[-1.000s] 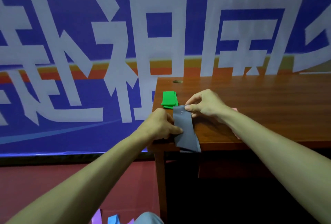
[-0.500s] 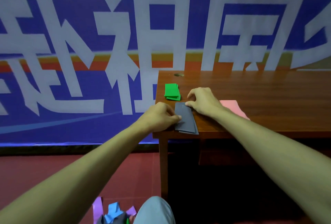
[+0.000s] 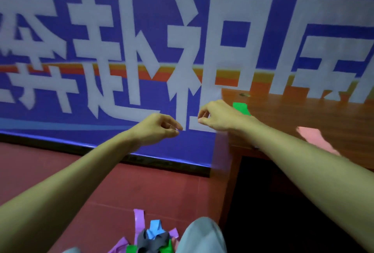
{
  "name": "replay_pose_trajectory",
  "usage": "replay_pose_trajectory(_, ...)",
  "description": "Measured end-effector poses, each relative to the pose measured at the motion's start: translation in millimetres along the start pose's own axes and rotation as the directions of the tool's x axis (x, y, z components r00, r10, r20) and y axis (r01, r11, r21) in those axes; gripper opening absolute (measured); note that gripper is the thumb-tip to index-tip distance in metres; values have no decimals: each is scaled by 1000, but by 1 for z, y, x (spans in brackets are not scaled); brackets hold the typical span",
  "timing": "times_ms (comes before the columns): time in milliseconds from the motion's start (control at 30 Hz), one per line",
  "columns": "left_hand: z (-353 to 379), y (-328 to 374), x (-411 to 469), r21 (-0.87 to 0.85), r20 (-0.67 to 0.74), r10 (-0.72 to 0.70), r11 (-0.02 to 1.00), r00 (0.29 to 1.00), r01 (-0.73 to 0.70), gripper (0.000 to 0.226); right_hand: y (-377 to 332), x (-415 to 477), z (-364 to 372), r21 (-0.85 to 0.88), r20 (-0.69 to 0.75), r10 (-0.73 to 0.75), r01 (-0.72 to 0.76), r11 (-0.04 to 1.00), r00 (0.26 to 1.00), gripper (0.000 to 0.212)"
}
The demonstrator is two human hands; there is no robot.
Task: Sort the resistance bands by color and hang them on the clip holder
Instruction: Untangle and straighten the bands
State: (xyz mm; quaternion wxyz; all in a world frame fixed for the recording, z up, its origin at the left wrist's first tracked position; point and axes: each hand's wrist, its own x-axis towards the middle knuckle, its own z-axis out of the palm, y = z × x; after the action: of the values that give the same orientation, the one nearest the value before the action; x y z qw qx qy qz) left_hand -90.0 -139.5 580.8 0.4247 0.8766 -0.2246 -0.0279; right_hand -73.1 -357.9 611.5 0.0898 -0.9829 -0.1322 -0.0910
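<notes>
Left hand (image 3: 159, 129), right hand (image 3: 218, 117) mid-air by table (image 3: 303, 111) corner; band pile (image 3: 153, 238) below.

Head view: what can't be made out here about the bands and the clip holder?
- Green bands: head view, near part hidden behind the right hand.
- Pink band: head view, motion-blurred, partly covered by the right forearm.
- Floor pile of bands: head view, cut off by the bottom edge, partly hidden by a knee.
- Clip holder: not in frame.
</notes>
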Motion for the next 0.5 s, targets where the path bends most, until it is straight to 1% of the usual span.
replay_pose_trajectory(67,-15,-23,-11,-19,-62,-42,999,997,41,15,-24,11,19,-3,76,-36,36,999,996,16)
replay_pose_trajectory(167,-30,-65,-28,-89,-114,-123,990,986,113,13,-55,28,56,-19,176,-86,91,996,981,19)
replay_pose_trajectory(300,-27,-127,-43,-239,-160,-223,954,962,182,11,-82,52,121,-4,319,-130,139,990,939,20)
replay_pose_trajectory(400,-13,-175,-49,-338,-109,-302,907,947,251,18,-95,66,178,58,410,-159,148,987,898,22)
replay_pose_trajectory(500,6,-231,-51,-376,-41,-403,854,914,359,18,-100,77,238,120,501,-181,139,983,846,25)
